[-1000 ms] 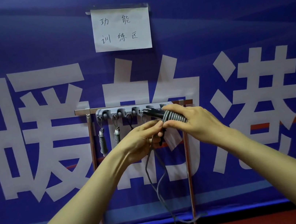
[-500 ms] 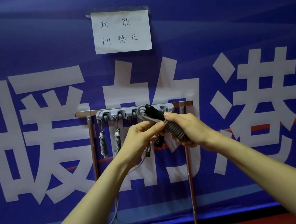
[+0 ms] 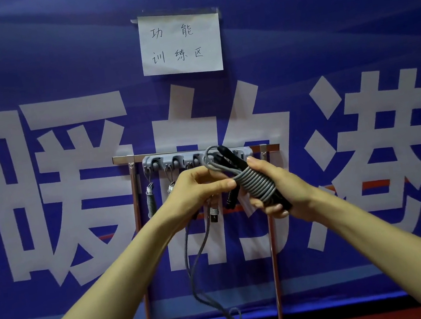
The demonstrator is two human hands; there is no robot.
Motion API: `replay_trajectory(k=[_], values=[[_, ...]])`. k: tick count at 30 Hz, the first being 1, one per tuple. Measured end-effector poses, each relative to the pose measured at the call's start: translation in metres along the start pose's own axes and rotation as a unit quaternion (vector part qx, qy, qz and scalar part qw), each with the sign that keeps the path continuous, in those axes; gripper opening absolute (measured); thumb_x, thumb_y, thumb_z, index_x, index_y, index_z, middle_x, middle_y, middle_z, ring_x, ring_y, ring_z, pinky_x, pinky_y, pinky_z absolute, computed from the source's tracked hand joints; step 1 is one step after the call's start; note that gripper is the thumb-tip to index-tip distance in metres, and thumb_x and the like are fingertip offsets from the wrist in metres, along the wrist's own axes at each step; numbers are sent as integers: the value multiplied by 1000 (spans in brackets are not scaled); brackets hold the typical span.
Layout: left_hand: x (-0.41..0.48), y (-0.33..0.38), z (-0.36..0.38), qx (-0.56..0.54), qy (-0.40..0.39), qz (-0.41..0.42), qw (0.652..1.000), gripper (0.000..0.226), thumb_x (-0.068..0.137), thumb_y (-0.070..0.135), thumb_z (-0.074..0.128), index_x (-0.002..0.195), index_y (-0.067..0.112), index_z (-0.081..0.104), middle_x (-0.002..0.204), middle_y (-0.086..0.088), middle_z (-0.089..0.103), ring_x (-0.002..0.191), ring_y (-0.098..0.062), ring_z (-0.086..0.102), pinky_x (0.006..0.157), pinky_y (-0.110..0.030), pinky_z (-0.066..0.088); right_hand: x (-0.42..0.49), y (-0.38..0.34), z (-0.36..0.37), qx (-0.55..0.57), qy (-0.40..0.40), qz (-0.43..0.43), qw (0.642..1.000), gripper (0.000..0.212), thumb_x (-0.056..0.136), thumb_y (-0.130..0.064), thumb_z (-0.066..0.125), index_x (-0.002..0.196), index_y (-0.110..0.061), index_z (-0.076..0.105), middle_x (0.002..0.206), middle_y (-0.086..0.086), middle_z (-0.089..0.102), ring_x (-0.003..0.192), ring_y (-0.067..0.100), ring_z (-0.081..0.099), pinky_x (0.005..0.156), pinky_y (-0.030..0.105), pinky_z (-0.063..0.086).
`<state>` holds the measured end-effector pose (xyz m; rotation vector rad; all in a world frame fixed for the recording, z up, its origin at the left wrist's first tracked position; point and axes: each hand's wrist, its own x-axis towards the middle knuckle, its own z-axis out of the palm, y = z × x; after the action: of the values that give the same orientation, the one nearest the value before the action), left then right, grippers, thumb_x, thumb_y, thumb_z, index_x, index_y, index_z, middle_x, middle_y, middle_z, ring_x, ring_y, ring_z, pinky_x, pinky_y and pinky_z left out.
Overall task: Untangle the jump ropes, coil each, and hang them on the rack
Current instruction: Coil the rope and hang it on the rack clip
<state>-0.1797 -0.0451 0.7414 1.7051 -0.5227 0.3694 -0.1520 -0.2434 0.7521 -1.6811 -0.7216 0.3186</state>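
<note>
- Head view: my right grip [image 3: 277,190] is wrapped round the coiled grey jump rope [image 3: 255,184], held just in front of the rack [image 3: 124,159]; my left grip [image 3: 195,191] pinches the strand beside it.
- I'd keep each turn snug and feed the hanging tail [image 3: 193,271] up slowly.
- Count: one rope in hand; two hung ropes [image 3: 151,202] clear, two more half hidden.

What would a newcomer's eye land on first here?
Centre frame, the right hand grips a grey jump rope wound round its black handles, while the left hand pinches the winding; loose rope trails down. Behind stands a grey plastic hook rack on a metal frame, before a blue banner with big white characters and a white handwritten paper sign above.
</note>
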Motion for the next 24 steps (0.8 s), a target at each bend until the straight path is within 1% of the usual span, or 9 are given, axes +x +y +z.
replay_trajectory(k=[2,5,9,11,13,15,19,21,24], values=[[-2,-2,3,-38,12,41,998,12,80,13,71,85,8,62,69,7,65,51,-5,44,48,-18,37,0,-4,0,34,-17,16,999,58,79,-67,47,95,-12,59,61,5,50,37,10,32,33,17,22],[-4,-9,2,-93,-39,37,994,14,86,18,67,81,13,54,68,10,57,52,-4,36,50,-16,33,1,-8,0,69,-29,18,997,58,80,-67,47,89,-11,59,60,5,49,35,9,32,32,16,21],[-3,-13,-7,-118,-93,22,988,1,90,8,59,90,9,58,78,6,65,68,-4,57,66,-16,48,-1,-7,-5,95,-101,40,989,61,83,-67,46,86,-9,61,60,4,48,35,7,35,31,16,25],[-4,-13,-13,-52,-104,33,993,10,90,0,58,94,8,63,84,6,70,81,-5,65,75,-18,51,-5,-11,-9,70,-165,72,981,62,83,-69,45,87,-9,61,58,3,49,34,5,37,30,14,28],[-3,-7,-19,68,-113,45,990,16,89,-5,58,94,9,65,82,10,72,78,-2,66,70,-16,51,-7,-18,-12,1,-226,121,967,60,82,-69,47,88,-12,63,60,2,49,36,4,38,32,14,29],[3,4,-24,149,-159,56,974,9,84,2,67,88,10,69,80,4,73,74,-8,67,69,-20,53,-5,-20,-12,-55,-272,177,944,57,84,-68,45,88,-14,64,62,1,49,39,4,38,35,14,31],[18,34,-28,236,-186,77,951,10,77,3,74,83,10,73,78,3,74,75,-10,71,72,-18,54,3,-16,-17,-87,-294,242,920,59,87,-68,42,93,-13,64,61,0,48,39,4,37,35,14,29],[20,42,-22,330,-189,132,915,10,76,6,78,84,11,74,79,5,73,76,-6,69,72,-15,52,4,-15,-21,-124,-268,245,924,61,87,-68,45,104,-12,63,62,1,49,40,5,37,36,15,28],[20,36,-8,471,-229,205,827,10,79,12,77,89,14,76,84,9,70,78,-5,66,71,-12,49,5,-12,-14,-274,-211,199,917,56,89,-63,48,112,-13,58,67,4,53,46,9,40,40,18,31]])
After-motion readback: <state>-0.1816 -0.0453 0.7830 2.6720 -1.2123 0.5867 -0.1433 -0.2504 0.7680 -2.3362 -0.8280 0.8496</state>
